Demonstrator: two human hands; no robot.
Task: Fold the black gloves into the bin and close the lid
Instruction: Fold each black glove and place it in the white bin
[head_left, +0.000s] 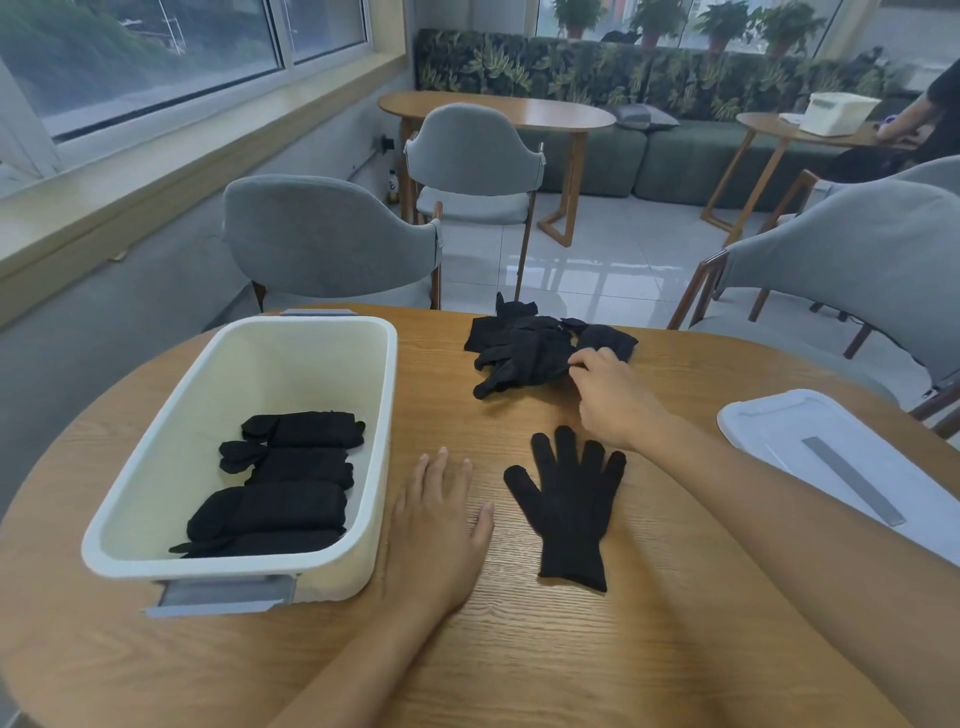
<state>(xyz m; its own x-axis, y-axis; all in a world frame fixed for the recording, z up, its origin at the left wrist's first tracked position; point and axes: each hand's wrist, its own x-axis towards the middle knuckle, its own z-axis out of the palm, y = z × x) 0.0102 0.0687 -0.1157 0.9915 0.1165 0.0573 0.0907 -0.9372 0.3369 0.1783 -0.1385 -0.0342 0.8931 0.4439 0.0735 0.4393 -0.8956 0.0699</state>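
A white bin (363, 467) stands open on the left of the wooden table, with several folded black gloves (280, 483) stacked inside. One black glove (569, 512) lies flat, fingers spread, in front of me. A pile of loose black gloves (530, 348) sits farther back. My right hand (613, 400) reaches to the pile and pinches a glove at its near right edge. My left hand (439, 525) rests flat on the table between the bin and the flat glove. The white lid (852, 467) with its grey strip lies at the right.
Grey chairs (332, 239) stand close behind the table on the far left and right. The table's (571, 649) near half is bare wood. Another table with a white bin and a person's arm is at the far right back.
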